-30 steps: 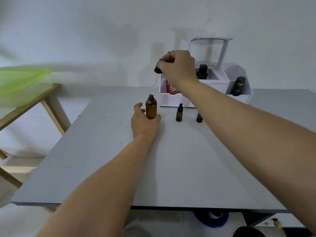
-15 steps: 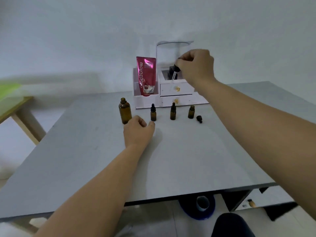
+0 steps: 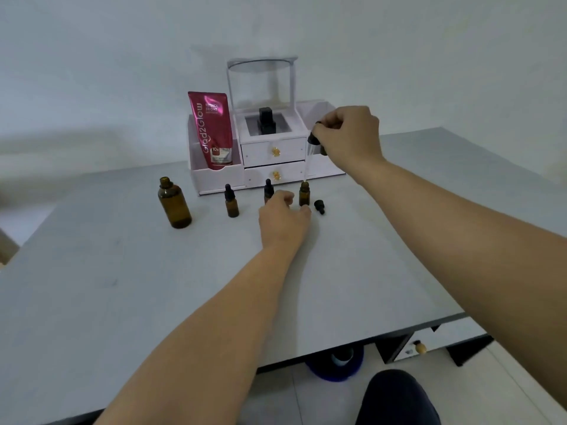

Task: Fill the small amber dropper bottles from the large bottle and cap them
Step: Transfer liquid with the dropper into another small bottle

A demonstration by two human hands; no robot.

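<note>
The large amber bottle (image 3: 174,204) stands uncapped at the left of the grey table (image 3: 129,271). Three small amber bottles stand in a row: a capped one (image 3: 231,202), a capped middle one (image 3: 268,190) partly hidden by my left hand (image 3: 283,220), and an uncapped one (image 3: 304,194) on the right. A loose black dropper cap (image 3: 319,206) lies beside it. My right hand (image 3: 348,134) pinches the large bottle's dropper (image 3: 311,151), whose glass tip hangs just above the uncapped small bottle's mouth. My left hand rests on the table with its fingers curled at that bottle's base.
A white organiser (image 3: 270,154) with two drawers and a raised clear lid stands at the back, holding a pink pouch (image 3: 213,130) and a black bottle (image 3: 266,119). The table's near edge runs at bottom right; a blue roll (image 3: 336,363) lies on the floor.
My left hand let go of the large bottle and slid right to the uncapped small bottle. My right hand carried the dropper from above the large bottle down over the small one.
</note>
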